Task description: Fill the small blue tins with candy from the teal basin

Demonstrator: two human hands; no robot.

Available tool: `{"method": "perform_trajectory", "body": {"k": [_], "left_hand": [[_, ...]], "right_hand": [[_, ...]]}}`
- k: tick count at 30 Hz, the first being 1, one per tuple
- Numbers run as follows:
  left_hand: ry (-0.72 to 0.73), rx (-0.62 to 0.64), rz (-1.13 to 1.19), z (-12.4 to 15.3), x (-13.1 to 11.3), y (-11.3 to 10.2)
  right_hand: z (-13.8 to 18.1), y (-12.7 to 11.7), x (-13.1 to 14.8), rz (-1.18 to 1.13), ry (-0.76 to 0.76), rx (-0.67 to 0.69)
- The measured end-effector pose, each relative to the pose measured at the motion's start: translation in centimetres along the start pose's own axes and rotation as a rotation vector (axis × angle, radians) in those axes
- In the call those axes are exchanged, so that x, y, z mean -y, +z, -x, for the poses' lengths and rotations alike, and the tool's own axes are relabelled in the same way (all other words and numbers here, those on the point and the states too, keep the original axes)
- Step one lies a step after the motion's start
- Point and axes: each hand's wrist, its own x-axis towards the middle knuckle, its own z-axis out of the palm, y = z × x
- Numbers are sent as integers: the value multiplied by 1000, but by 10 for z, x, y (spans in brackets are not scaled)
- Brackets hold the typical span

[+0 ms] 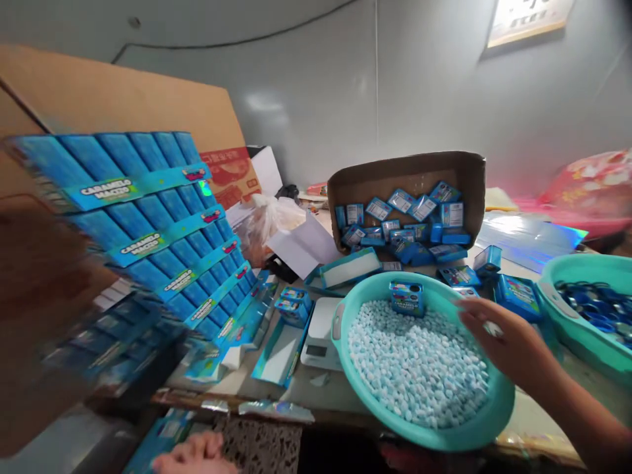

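Cluttered worktable [533, 415] against a grey wall, crowded with stacked blue candy packs [162, 230], an open cardboard box of small blue cartons [409, 210], a small scale [320, 332] and a second teal basin [587, 316] cut off at the right edge. Left side blurred; left hand [195, 454] only partly in view at the bottom edge, fingers curled, grip impossible to tell. Right hand [503, 339] spread loose and holding nothing, over the far right rim of a teal basin [429, 434] full of pale blue candies [415, 362], one small carton [407, 297] resting on them.
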Motion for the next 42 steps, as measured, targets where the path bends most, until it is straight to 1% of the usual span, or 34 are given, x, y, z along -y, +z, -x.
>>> {"method": "perform_trajectory", "body": {"k": [1,2,3,5,6,7,9,12,14,16,19,20,22,24,26,28,29,30,31,33,35,36,38,40,42], "left_hand": [[-3,-43,14,0,1,4],[-3,-77,31,-1,1,9],[-1,-84,47,-3,0,14],[16,-32,77,-7,-3,25],[29,4,89,-9,-5,30],[41,36,99,-11,-7,35],[55,69,111,-12,-8,42],[69,99,112,-11,-4,44],[90,131,111,-9,-1,43],[103,142,111,-7,2,42],[108,128,111,-5,4,43],[112,129,112,-5,5,43],[121,135,108,-4,7,44],[127,132,90,-3,8,44],[138,127,66,-3,9,44],[157,123,48,-3,9,44],[169,120,41,-4,9,45],[179,115,34,-4,9,45],[188,110,26,-4,8,45],[207,106,12,-4,7,45],[221,111,0,-4,7,45],[224,115,-6,-4,7,45],[228,120,-15,-4,8,45],[234,121,-18,-4,9,46],[241,114,-14,-3,11,47]], "right_hand": [[-24,13,10,105,-135,127],[-48,26,18,211,-250,203],[-68,40,23,325,-335,273],[-100,63,29,586,-395,375],[-109,71,30,678,-418,407],[-115,76,31,747,-428,432],[-118,81,35,817,-437,460],[-106,83,40,879,-407,449],[-97,84,42,880,-374,446],[-90,82,44,854,-336,479],[-94,68,57,857,-306,529],[-98,61,66,860,-320,520],[-110,47,95,814,-383,458],[-121,40,133,694,-463,331],[-127,48,171,579,-542,308],[-127,74,201,499,-537,334],[-126,92,210,478,-519,391],[-125,112,216,476,-520,506],[-123,132,217,485,-534,607],[-122,166,212,553,-503,714],[-123,186,199,573,-483,784],[-124,190,193,571,-476,809],[-128,191,182,553,-476,836],[-131,186,177,536,-474,814],[-133,181,177,525,-463,760]]}}
